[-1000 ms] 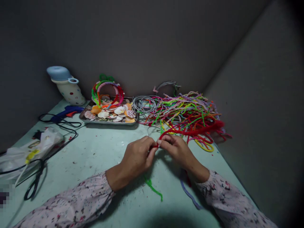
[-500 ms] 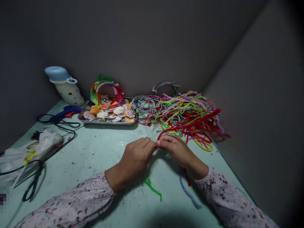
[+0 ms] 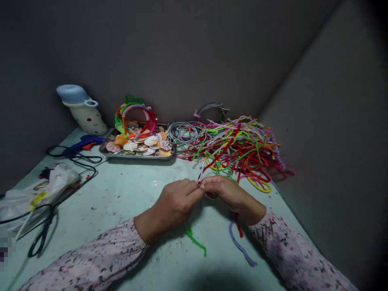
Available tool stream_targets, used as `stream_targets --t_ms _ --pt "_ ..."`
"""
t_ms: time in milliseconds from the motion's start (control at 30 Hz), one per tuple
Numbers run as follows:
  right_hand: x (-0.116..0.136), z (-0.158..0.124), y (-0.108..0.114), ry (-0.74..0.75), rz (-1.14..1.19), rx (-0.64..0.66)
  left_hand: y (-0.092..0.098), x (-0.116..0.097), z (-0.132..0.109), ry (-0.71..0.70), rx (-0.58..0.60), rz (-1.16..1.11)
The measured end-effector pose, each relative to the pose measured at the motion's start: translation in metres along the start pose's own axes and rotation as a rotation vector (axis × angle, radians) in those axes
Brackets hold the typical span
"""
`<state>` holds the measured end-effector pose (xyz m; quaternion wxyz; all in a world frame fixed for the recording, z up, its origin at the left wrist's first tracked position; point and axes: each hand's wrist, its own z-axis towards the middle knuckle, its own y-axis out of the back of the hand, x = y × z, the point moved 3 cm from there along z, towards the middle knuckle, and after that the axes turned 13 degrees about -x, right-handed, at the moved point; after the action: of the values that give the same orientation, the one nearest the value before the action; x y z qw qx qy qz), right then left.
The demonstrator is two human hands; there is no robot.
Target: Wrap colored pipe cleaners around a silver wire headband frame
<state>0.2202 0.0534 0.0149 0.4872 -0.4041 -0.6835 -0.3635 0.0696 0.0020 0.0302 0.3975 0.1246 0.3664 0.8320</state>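
My left hand (image 3: 176,200) and my right hand (image 3: 226,195) meet over the middle of the table, fingertips pressed together. A red pipe cleaner (image 3: 223,155) is pinched between them, its free length rising toward the colourful pile behind. Beside it, a pale wire (image 3: 202,169) sticks up from the same pinch point. Both hands are closed, and my fingers hide most of where the red strand meets the wire. Below them lie a green pipe cleaner piece (image 3: 197,241) and a lavender one (image 3: 241,244). A red end (image 3: 239,228) shows under my right wrist.
Behind my hands lies a heap of pipe cleaners (image 3: 254,141) beside coiled grey wire (image 3: 184,131). A metal tray (image 3: 139,157) holds shells and wrapped headbands (image 3: 138,107). At left are a bottle (image 3: 86,115), a blue glue gun (image 3: 75,146), black cord (image 3: 48,230) and a plastic bag (image 3: 60,180).
The red pipe cleaner's free end has swung from the right up and leftward, now standing more steeply. The pale wire leans further right. My hands stay nearly in place.
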Motion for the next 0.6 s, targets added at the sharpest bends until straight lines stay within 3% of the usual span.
stream_targets --t_ms 433,600 --pt "-0.011 0.002 0.000 -0.159 0.094 0.004 -0.001 0.001 0.000 -0.058 0.091 -0.089" --pt "-0.013 0.003 0.000 -0.115 0.051 -0.026 0.000 0.002 0.002 -0.001 0.110 -0.124"
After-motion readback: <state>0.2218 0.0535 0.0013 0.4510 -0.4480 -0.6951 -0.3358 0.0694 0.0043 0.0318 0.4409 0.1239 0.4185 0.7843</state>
